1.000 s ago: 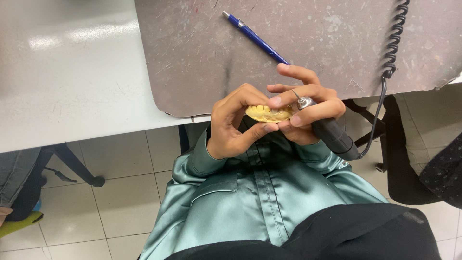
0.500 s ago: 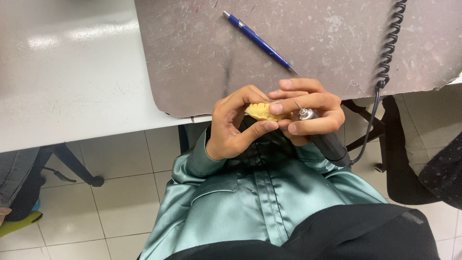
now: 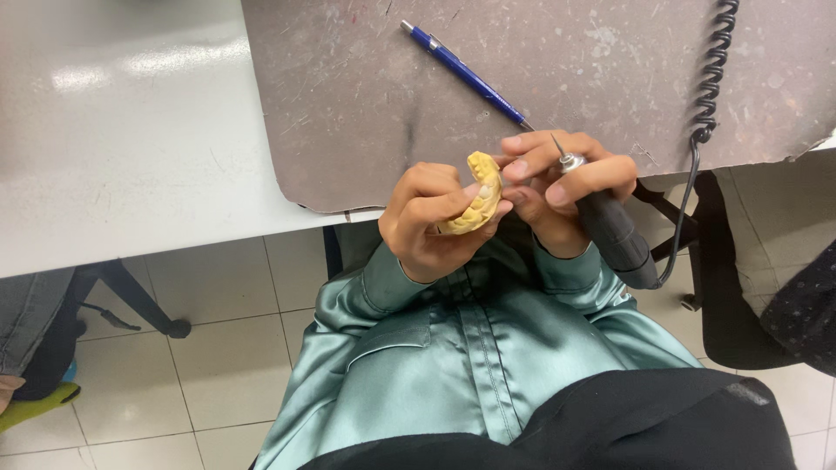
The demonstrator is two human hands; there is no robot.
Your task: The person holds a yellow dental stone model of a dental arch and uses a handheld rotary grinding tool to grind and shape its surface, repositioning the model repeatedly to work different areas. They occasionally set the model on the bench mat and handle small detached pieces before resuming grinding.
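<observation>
Both hands are raised together just below the table edge, over a green satin shirt (image 3: 453, 348). On the left, the left hand (image 3: 427, 226) is closed around a yellow tooth model (image 3: 477, 196) — the piece is pinched between the curled fingers and the thumb, with its row of teeth turned toward the wrist side and its upper end sticking out above the fingertips. Just beside it, touching at the fingertips, the right hand (image 3: 557, 187) is wrapped around a dark rotary handpiece (image 3: 614, 231); a fingertip of this hand is laid against the top of the model. The handpiece is held like a pen, its thin metal tip (image 3: 556, 144) pointing up and away from the model, clear of the plaster. From its lower end a black coiled cord (image 3: 710, 83) is led up across a grey-brown mat (image 3: 348, 104) that is spread over a white table (image 3: 122, 130). On that mat, above the hands, a blue pen (image 3: 466, 74) is laid at a slant, well apart from the model. Further right, part of a black chair (image 3: 723, 287) is seen over the tiled floor (image 3: 218, 365). At the far left edge, under the table, another person's leg and a green shoe (image 3: 35, 405) can be made out.
</observation>
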